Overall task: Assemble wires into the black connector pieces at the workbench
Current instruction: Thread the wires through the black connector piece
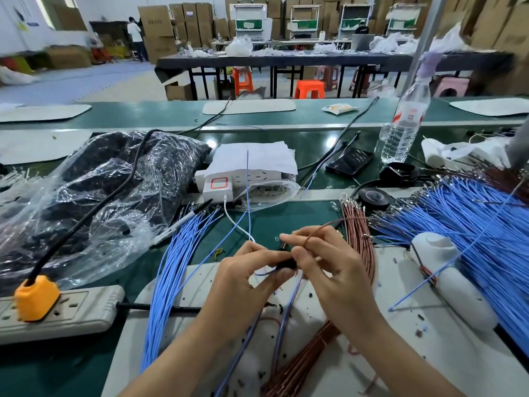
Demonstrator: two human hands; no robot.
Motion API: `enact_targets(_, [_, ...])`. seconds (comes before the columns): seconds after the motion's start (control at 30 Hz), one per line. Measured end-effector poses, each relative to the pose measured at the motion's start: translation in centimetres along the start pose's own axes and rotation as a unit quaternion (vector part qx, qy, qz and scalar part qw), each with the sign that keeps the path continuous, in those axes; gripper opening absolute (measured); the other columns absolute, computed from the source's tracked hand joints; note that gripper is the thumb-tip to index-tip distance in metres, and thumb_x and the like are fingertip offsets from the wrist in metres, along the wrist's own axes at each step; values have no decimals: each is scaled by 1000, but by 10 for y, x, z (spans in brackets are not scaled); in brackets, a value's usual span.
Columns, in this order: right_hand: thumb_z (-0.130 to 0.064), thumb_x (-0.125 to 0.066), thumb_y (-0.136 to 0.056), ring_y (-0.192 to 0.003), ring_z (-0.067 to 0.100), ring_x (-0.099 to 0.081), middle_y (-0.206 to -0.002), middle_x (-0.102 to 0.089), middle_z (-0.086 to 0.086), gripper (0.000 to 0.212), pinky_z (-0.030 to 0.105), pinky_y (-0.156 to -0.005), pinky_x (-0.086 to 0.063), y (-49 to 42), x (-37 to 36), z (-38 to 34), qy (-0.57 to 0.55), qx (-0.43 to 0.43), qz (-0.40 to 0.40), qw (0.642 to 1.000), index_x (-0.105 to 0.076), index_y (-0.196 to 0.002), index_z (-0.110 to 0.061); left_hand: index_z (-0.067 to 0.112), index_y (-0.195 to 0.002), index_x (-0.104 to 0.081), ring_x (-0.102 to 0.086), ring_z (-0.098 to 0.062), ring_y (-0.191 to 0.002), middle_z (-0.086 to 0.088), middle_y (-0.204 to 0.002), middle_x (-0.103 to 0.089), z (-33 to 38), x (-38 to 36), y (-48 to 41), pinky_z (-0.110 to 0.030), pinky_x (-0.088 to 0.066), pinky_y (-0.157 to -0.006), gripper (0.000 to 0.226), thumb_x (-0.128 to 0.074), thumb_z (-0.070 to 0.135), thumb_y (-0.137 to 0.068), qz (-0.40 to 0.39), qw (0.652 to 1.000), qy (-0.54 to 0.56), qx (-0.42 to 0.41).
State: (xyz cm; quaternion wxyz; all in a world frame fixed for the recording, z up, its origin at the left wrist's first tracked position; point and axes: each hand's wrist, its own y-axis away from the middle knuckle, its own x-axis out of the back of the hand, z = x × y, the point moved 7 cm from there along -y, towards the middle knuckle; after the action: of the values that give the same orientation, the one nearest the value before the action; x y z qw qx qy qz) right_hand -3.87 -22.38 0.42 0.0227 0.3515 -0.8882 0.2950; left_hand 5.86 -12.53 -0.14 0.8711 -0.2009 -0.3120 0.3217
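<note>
From where I stand, the whole job sits in the gap between the two hands, held up just above the white mat (400,339) at the near edge of the counter (289,222). The left hand (243,272) has its grip closed in a pinch, thumb and fingertips curled round the black connector (282,263) from the left, so the little housing points its long axis roughly across, toward the other hand. A short blue wire (263,273) already trails out of it on the left-hand side. The right hand (323,267) meets it from the right, thumb and forefinger pinched tight on a brown wire (307,239) that loops up over the forefinger and runs off up and to the right, toward the brown bundle (357,236). The wire's tip is hidden behind the fingers, so I cannot tell whether it has entered a cavity. By my reckoning the right hand is the one to move, pushing leftward along the connector's axis while the left only steadies. The loose blue wires (177,267) lie well to the left, untouched.
</note>
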Motion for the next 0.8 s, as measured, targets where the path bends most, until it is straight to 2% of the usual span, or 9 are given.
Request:
enact_targets(0.07, [-24,-56,-86,-78,11,-60,-99,-61,-7,29,35,-69,-54,0,-4,6,-34,-40,-26,998,-68,-112,-31,37,-102,-67,-60,0,-81,20,-84,-68,-1,0,0,-9,-42,-74,29,-68,20,-79,1,1000,11,3])
enact_targets(0.17, [-17,-54,-80,-75,27,-57,-95,-68,-3,40,39,-72,-50,0,-6,13,-110,-96,-55,988,-66,-114,-32,26,-102,-69,-66,-10,-87,14,-96,-69,-1,3,-1,-19,-50,-78,23,-67,16,-81,14,998,59,2])
enact_targets(0.27, [-12,-62,-82,-70,15,-59,-83,-68,-8,37,36,-70,-51,0,-8,20,-88,-114,-68,987,-66,-109,-37,17,-98,-69,-67,-16,-89,9,-98,-65,-5,5,-2,-26,-54,-79,18,-68,13,-81,29,995,94,11])
enact_targets(0.37, [-5,-68,-86,-66,8,-63,-74,-68,-3,37,26,-66,-51,2,-11,20,-66,-102,-77,990,-67,-106,-36,18,-97,-67,-66,-11,-86,9,-94,-63,-4,6,-1,-19,-51,-76,15,-67,15,-82,34,995,94,6])
enact_targets(0.47, [0,-69,-84,-62,2,-61,-68,-67,-6,37,14,-63,-46,1,-11,17,-59,-83,-87,991,-67,-104,-31,21,-97,-65,-65,-6,-81,6,-88,-65,-6,6,-2,-14,-48,-72,14,-66,18,-83,35,996,76,15])
enact_targets(0.53, [-1,-70,-84,-62,3,-61,-69,-66,-4,38,15,-63,-47,1,-12,15,-66,-85,-93,990,-66,-106,-32,21,-97,-65,-66,-6,-81,5,-87,-67,-8,6,-2,-15,-49,-73,14,-66,20,-82,37,995,93,31])
enact_targets(0.67, [-2,-73,-80,-69,13,-66,-75,-68,1,45,24,-72,-55,2,-12,12,-55,-89,-92,990,-63,-105,-38,22,-95,-65,-67,-4,-80,12,-85,-71,-11,7,-2,-13,-49,-74,15,-65,17,-81,38,987,141,63])
enact_targets(0.73, [2,-71,-81,-63,11,-61,-69,-64,1,42,25,-67,-52,3,-17,12,-71,-111,-109,985,-63,-104,-32,19,-93,-66,-67,-2,-78,12,-85,-72,-14,8,-3,-13,-50,-73,13,-66,20,-80,48,976,196,87])
enact_targets(0.8, [9,-67,-81,-58,10,-53,-66,-59,1,38,22,-58,-46,5,-23,16,-140,-164,-150,965,-60,-107,-18,19,-90,-69,-67,-4,-77,10,-85,-72,-21,12,-4,-15,-51,-73,13,-67,24,-78,79,958,249,116])
